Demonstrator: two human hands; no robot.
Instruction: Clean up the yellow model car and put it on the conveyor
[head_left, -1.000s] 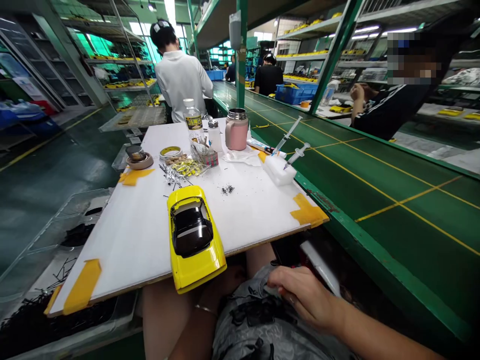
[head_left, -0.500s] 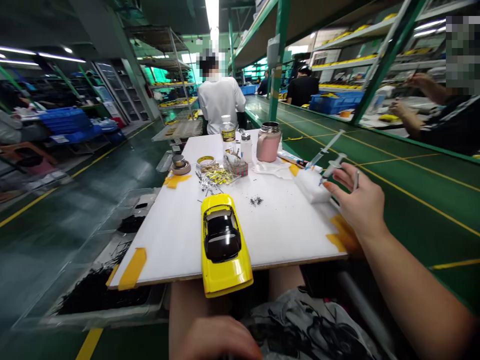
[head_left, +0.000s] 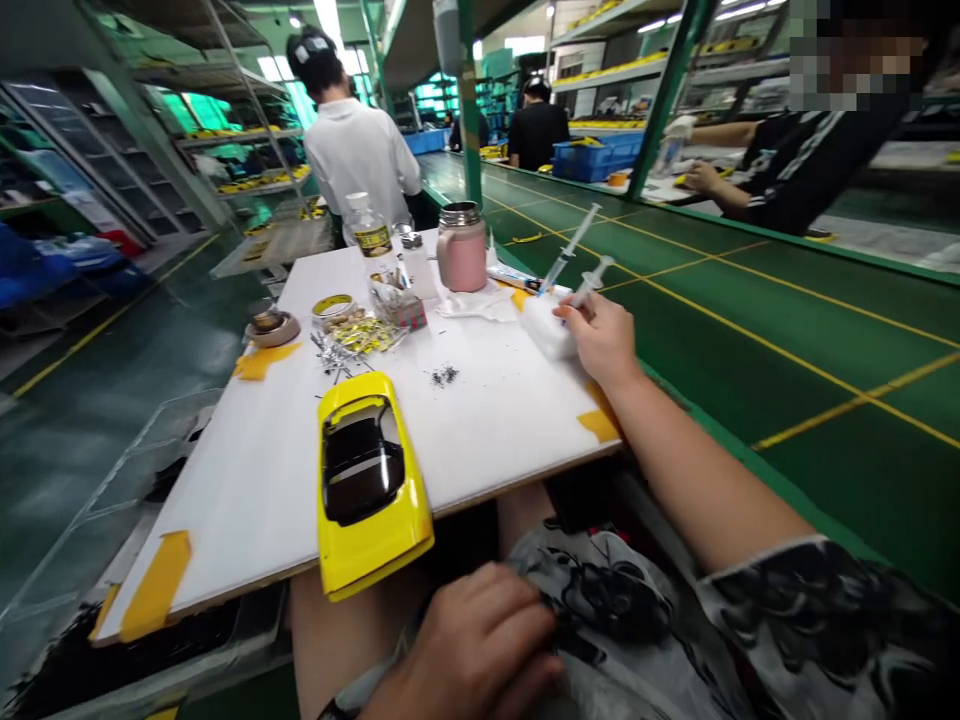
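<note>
A yellow model car [head_left: 367, 480] lies on a white board [head_left: 487, 420] across my lap, its rear hanging over the near edge. My right hand [head_left: 600, 340] reaches to a white foam block [head_left: 544, 335] at the board's right edge. Its fingers are closed at the foot of a syringe [head_left: 594, 278] that stands in the block. A second syringe [head_left: 574, 250] stands just behind. My left hand [head_left: 465, 650] rests low on my patterned clothing with its fingers curled and nothing visible in them.
At the board's far end stand a pink mug [head_left: 461, 250], a bottle [head_left: 371, 235], tape rolls [head_left: 274, 325] and small metal parts [head_left: 352, 340]. Black specks [head_left: 444, 376] lie mid-board. A green conveyor [head_left: 750, 330] runs along the right. People work ahead [head_left: 360, 150] and at right [head_left: 810, 150].
My right hand rose from my lap to the foam block and closed at the syringe. My left hand came up onto my lap. The camera swung about.
</note>
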